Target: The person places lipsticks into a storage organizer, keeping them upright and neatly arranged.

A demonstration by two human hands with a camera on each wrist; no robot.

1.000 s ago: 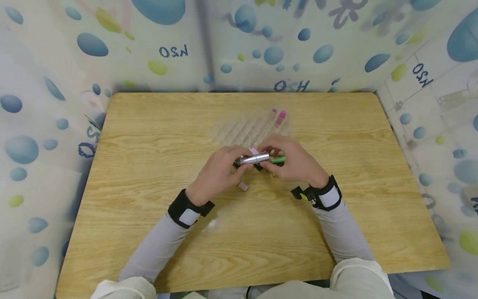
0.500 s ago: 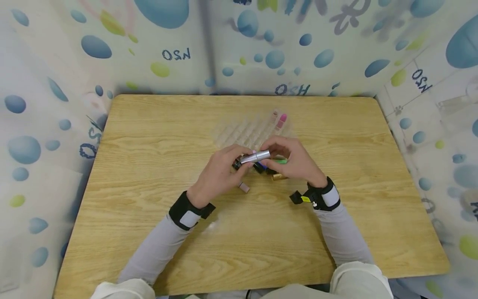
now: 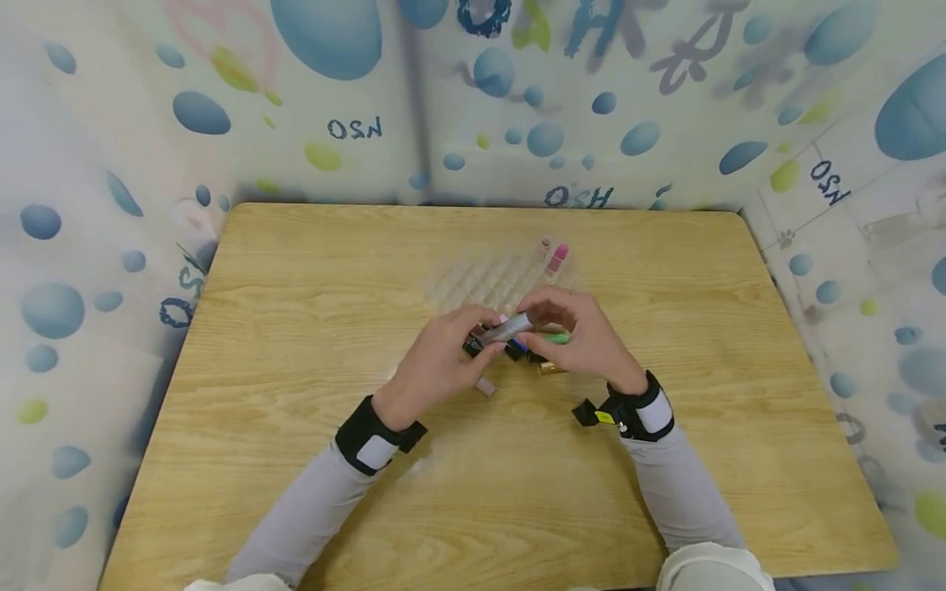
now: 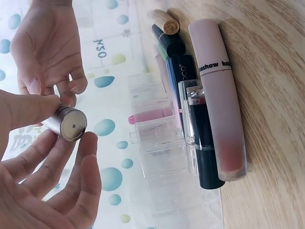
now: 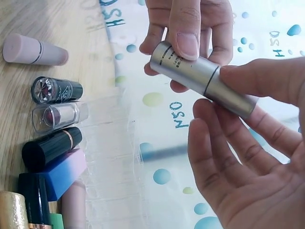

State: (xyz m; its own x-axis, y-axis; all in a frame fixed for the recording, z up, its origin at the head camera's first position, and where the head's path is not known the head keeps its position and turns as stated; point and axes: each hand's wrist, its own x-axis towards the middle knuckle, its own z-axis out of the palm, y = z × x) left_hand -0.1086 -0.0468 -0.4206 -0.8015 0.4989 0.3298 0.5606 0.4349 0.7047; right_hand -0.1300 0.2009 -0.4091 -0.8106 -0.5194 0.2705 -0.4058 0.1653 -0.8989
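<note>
A silver lipstick tube [image 3: 508, 328] is held above the table, tilted, between both hands. My left hand [image 3: 441, 351] pinches one end of it between thumb and fingers. At the other end, the thumb and fingers of my right hand [image 3: 587, 338] grip it. A dark seam rings the closed silver tube [image 5: 202, 78] in the right wrist view, and small print runs near the left thumb. Below the hands lie several cosmetics: a pale pink lip gloss tube [image 4: 217, 95], a black-based lipstick [image 4: 202, 143], a blue-pink block-shaped tube [image 5: 64, 174] and a gold tube [image 5: 13, 212].
Behind the hands on the wooden table [image 3: 310, 271] lies a clear plastic organizer [image 3: 466, 283] with slanted compartments. One of them holds a bright pink lipstick [image 3: 557, 258]. A patterned curtain wall [image 3: 488, 123] rises at the table's back edge.
Both hands keep hold of the silver lipstick tube, which now slants a little more, its right end higher. The head view has tilted upward, so everything sits lower in it.
</note>
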